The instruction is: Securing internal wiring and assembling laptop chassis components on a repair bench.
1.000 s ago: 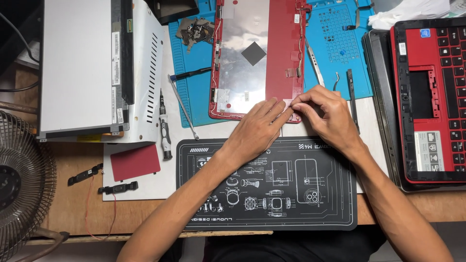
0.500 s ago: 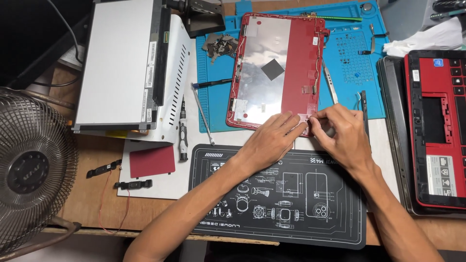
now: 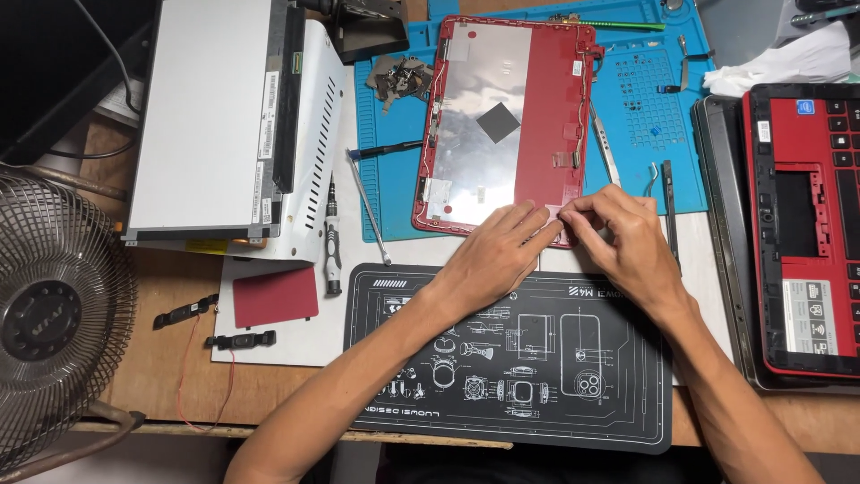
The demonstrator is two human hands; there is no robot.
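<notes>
The red laptop lid shell [image 3: 506,125] is lying face-down on the blue repair mat [image 3: 640,116] at the far middle of the worktop [image 3: 179,358], its inside turned up, silver foil lining one half and bare red plastic the other. Its near edge is hanging just over the mat's front border.

Working from big to small around it: a wire-caged fan [image 3: 54,323] is standing at the left edge; a white display panel [image 3: 215,116] is lying left of the blue mat; a red laptop base with its keyboard deck [image 3: 806,224] is resting at the far right; a black mat printed with white diagrams [image 3: 511,358] is sitting nearest the person, under both forearms. A small red rectangular plate [image 3: 275,297] is lying on a white sheet left of the black mat, with a black-handled screwdriver [image 3: 332,242] just beside it and a thin metal pry tool [image 3: 368,208] slanting across the blue mat's corner.

The left hand [image 3: 493,255] is pressing flat on the shell's near right corner, fingers together. The right hand [image 3: 623,237] is meeting it there, its grip pinching something small at the shell's edge; what it is, I cannot tell.
</notes>
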